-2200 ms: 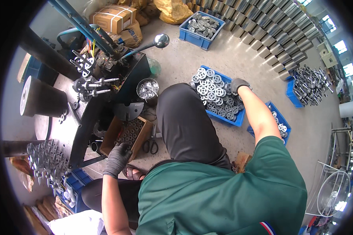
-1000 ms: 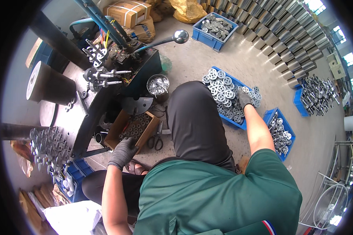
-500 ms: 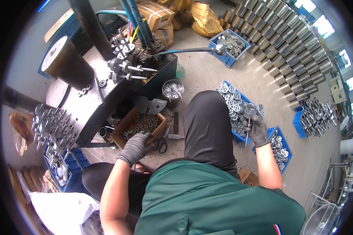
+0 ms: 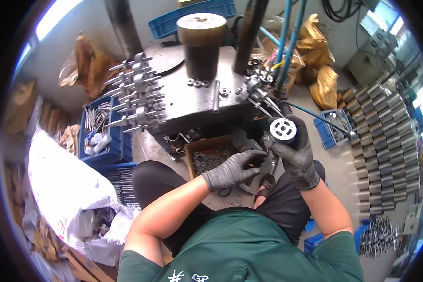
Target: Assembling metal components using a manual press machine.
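Observation:
My right hand [image 4: 298, 157], in a grey glove, is wrapped round a round metal part with a slotted, light-coloured face [image 4: 283, 129]. That face points up toward me. My left hand [image 4: 235, 170], gloved in grey too, is just left of it with fingers stretched and thumb apart, and I see nothing in its grasp. Beneath and behind the left hand is a cardboard box [image 4: 189, 157] of small metal rings [image 4: 209, 160]. Beyond my right hand, a group of shafted metal parts [image 4: 258, 94] lies at the right end of the metal workbench [image 4: 183, 105].
A thick dark cylinder with a pale top [image 4: 202, 51] stands on the bench, near a short rod [image 4: 216, 96]. Many shafted parts [image 4: 138, 94] line the bench's left end. Blue bins [image 4: 103, 152] and a white sack [image 4: 63, 188] are at left. Stacked metal cylinders [image 4: 383, 145] rise at right.
My view has swung left toward the bench. The right hand has brought the metal part from above the blue bins to in front of me; the left hand has moved close to it.

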`<action>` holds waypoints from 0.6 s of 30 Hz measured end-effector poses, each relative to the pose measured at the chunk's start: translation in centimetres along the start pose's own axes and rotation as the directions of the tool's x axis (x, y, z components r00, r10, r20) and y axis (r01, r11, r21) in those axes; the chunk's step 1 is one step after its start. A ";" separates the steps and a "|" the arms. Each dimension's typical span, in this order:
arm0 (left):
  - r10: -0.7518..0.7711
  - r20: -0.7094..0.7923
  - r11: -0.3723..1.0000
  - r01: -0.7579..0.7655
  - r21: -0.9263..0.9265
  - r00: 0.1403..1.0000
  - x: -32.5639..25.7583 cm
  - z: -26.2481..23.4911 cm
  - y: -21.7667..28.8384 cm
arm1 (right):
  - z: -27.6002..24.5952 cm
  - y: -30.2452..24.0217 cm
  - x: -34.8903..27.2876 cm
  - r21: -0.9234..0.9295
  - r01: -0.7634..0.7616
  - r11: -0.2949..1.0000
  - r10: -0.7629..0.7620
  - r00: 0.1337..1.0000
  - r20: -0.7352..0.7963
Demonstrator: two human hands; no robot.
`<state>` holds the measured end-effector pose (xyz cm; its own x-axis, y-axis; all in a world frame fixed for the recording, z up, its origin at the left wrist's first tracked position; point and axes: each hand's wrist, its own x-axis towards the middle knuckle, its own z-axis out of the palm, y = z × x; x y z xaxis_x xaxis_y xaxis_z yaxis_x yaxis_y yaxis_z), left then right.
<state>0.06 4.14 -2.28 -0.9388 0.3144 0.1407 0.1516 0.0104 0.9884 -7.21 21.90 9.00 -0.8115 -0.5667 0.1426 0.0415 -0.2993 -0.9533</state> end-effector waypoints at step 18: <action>-0.651 -0.281 0.537 0.167 -0.827 0.705 -0.1 -2.9 -2.4 | 6.1 -3.3 21.9 -0.437 0.142 0.888 -0.139 0.990 0.039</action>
<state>-1.08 1.37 -4.55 -0.8474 -0.0520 -0.5285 -0.3308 -0.7268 0.6019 -21.56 5.76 16.93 -0.7863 -0.5487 0.2840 -0.3329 -0.0111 -0.9429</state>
